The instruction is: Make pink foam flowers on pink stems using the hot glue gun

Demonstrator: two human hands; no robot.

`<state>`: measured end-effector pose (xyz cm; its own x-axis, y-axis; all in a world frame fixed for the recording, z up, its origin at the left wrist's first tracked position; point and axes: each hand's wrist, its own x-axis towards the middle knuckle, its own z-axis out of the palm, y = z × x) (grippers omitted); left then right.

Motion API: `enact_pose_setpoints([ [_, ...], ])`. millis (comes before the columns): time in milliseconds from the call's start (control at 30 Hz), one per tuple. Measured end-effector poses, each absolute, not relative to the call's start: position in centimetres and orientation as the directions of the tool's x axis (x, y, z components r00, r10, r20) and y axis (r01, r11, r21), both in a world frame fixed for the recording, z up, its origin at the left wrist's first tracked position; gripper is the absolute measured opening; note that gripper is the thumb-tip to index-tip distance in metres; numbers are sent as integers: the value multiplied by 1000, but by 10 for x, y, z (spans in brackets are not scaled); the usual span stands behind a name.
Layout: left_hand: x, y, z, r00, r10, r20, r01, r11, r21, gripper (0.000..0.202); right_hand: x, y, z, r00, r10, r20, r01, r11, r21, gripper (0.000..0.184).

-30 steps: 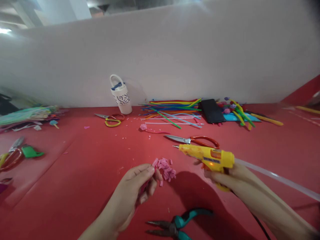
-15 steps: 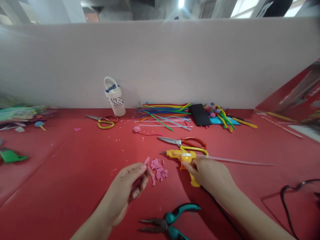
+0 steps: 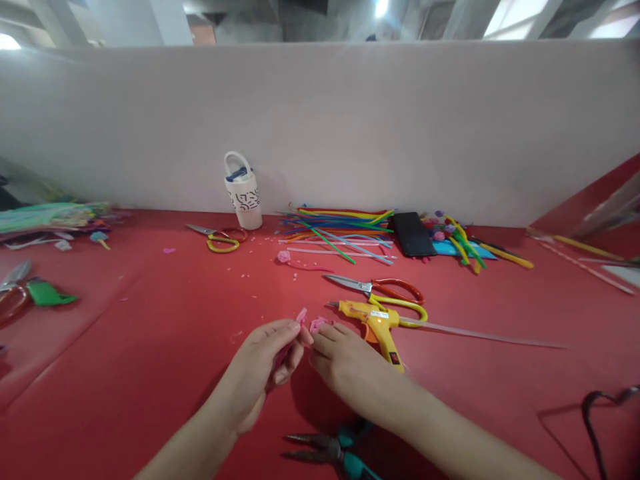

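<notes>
My left hand (image 3: 270,363) is closed in a pinch on a small pink foam piece (image 3: 301,315) with a thin pink stem running down through the fingers. My right hand (image 3: 345,363) lies palm down over the pile of pink foam pieces (image 3: 318,325), fingertips touching the left hand's fingertips; what it holds, if anything, is hidden. The yellow glue gun (image 3: 373,320) lies on the red table (image 3: 150,347) just right of my right hand, a clear glue stick (image 3: 480,333) trailing from its back.
Red-handled scissors (image 3: 380,288) lie behind the glue gun, teal pliers (image 3: 330,453) near the front edge. Further back: a white cup (image 3: 243,193), yellow scissors (image 3: 220,239), coloured sticks (image 3: 340,227), a black phone (image 3: 413,235). A black cord (image 3: 600,407) loops at right.
My right hand set the glue gun down on the table, let go of it, and moved left onto the pink pieces beside my left hand, which kept its pinch.
</notes>
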<state>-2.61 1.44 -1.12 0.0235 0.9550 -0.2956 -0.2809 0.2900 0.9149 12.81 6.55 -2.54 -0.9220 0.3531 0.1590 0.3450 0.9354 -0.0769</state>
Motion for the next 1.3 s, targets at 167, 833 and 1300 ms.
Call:
enact_pose_setpoints([
  [167, -25, 14, -9, 6, 944, -331, -278, 320, 906, 27, 135, 72, -18, -843, 503, 193, 452, 855, -253, 13],
  [833, -13, 11, -3, 179, 933, -312, -411, 359, 838, 20, 147, 66, 6, -641, 765, 68, 116, 184, -976, 21],
  [1300, -15, 8, -6, 222, 914, -341, -481, 406, 777, 25, 152, 63, 19, -675, 727, 125, 202, 346, -916, 20],
])
